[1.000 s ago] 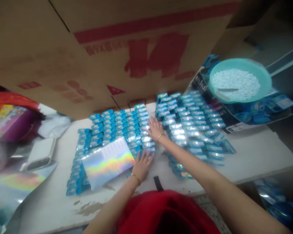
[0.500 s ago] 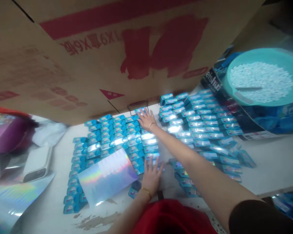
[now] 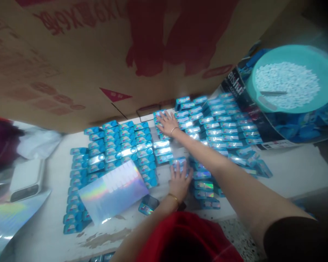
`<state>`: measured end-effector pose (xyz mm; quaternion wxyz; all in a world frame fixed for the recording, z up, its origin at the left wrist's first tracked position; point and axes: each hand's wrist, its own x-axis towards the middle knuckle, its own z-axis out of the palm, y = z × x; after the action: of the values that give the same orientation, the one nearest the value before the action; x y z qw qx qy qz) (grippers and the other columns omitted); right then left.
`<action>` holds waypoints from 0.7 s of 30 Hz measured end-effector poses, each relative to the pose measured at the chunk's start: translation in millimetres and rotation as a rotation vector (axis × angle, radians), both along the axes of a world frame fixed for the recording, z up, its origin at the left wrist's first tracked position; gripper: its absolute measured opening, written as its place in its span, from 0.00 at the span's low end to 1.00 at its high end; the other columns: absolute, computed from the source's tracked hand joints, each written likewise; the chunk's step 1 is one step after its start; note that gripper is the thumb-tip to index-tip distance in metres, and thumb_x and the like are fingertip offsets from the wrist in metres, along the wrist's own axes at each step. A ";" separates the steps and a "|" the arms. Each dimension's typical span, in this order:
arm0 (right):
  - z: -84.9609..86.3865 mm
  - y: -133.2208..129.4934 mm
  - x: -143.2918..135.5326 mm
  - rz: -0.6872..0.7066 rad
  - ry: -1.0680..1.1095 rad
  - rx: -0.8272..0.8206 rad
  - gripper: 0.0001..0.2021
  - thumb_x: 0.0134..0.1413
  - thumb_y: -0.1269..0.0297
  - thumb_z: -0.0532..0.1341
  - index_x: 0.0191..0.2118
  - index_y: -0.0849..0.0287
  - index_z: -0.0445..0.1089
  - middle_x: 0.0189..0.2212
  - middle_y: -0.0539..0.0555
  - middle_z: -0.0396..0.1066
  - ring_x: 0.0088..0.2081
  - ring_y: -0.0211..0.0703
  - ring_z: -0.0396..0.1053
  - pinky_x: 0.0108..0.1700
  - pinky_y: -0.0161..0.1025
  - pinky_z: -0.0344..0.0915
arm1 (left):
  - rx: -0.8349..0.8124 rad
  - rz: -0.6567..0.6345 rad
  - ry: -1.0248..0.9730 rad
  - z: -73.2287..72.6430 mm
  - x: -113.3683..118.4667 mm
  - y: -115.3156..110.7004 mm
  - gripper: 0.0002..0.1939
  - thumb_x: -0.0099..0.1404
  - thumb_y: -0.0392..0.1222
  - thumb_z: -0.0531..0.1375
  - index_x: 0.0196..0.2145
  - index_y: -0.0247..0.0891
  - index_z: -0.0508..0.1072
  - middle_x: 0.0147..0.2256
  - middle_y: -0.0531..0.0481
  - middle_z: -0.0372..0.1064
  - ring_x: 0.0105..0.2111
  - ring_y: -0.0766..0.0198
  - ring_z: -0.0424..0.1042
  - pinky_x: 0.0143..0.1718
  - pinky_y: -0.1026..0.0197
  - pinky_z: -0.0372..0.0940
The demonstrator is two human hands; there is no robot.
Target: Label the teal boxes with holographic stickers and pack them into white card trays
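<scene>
The packs [image 3: 162, 144] are lying in a short row between my two hands, at the middle of the table [image 3: 295, 173]. The row's long axis is running far to near, slanting right at its near end; each pack is lying with its long side roughly left to right. My right hand [image 3: 168, 124] is covering the far end, fingers spread wide. My left hand [image 3: 179, 185] is reaching over the near pack [image 3: 177, 161], fingers also apart; this pack is lying just right of the row's line. I cannot tell how firmly either hand is pressing.

To the left, a larger block [image 3: 113, 140] is standing in close rows, with a shiny sheet [image 3: 113, 198] covering its near part. Near the left forearm, a loose pack [image 3: 146, 208] is lying apart. To the right, another block [image 3: 215, 127] is spreading toward the bowl [image 3: 327, 78]. A carton [image 3: 79, 72] is standing behind everything.
</scene>
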<state>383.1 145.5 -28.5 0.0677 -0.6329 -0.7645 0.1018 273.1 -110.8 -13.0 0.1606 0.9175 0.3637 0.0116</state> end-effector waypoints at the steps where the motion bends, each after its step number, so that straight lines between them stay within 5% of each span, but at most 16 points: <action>1: 3.5 -1.7 0.2 -0.003 0.005 0.003 0.31 0.64 0.49 0.44 0.67 0.58 0.48 0.68 0.56 0.43 0.68 0.56 0.34 0.66 0.58 0.27 | -0.049 -0.010 -0.014 3.1 -2.2 1.5 0.37 0.60 0.40 0.59 0.65 0.43 0.51 0.68 0.38 0.35 0.66 0.34 0.36 0.60 0.27 0.41; 5: 26.5 -39.4 4.7 -0.053 0.082 0.079 0.28 0.66 0.52 0.43 0.65 0.62 0.52 0.67 0.60 0.46 0.67 0.55 0.38 0.65 0.57 0.31 | -0.201 -0.060 -0.139 23.4 -35.0 28.0 0.43 0.58 0.43 0.58 0.67 0.37 0.44 0.68 0.38 0.35 0.68 0.43 0.29 0.64 0.34 0.39; 7: 37.6 -79.9 10.9 -0.110 0.122 0.107 0.24 0.67 0.54 0.42 0.58 0.61 0.63 0.61 0.61 0.56 0.62 0.55 0.48 0.64 0.55 0.40 | -0.145 -0.006 -0.154 33.7 -57.6 56.0 0.39 0.59 0.34 0.53 0.67 0.40 0.45 0.67 0.42 0.42 0.68 0.49 0.30 0.65 0.38 0.38; 10: 45.0 -149.9 20.5 -0.084 0.097 0.033 0.21 0.67 0.55 0.45 0.46 0.60 0.71 0.46 0.60 0.69 0.49 0.53 0.61 0.57 0.52 0.53 | -0.026 0.061 -0.018 38.7 -80.6 104.8 0.42 0.55 0.28 0.54 0.66 0.41 0.49 0.67 0.40 0.42 0.68 0.45 0.31 0.65 0.37 0.38; 15: 35.6 -214.9 24.6 0.021 0.051 -0.057 0.15 0.65 0.59 0.50 0.43 0.57 0.71 0.37 0.58 0.71 0.42 0.53 0.64 0.54 0.51 0.56 | -0.010 -0.102 0.133 17.0 -77.2 148.9 0.37 0.58 0.30 0.57 0.64 0.40 0.52 0.67 0.35 0.39 0.67 0.42 0.35 0.64 0.35 0.41; 21: 24.5 -217.1 25.5 -0.008 0.089 -0.034 0.14 0.64 0.60 0.51 0.45 0.59 0.70 0.39 0.59 0.71 0.42 0.53 0.65 0.51 0.49 0.59 | 0.012 -0.045 0.073 -10.2 -46.3 134.5 0.31 0.63 0.28 0.52 0.63 0.31 0.51 0.66 0.24 0.36 0.66 0.39 0.32 0.62 0.33 0.45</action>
<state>408.5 -71.6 -4.0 0.0913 -0.6318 -0.7565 0.1425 226.8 23.6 -23.2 0.1422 0.9261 0.3487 -0.0233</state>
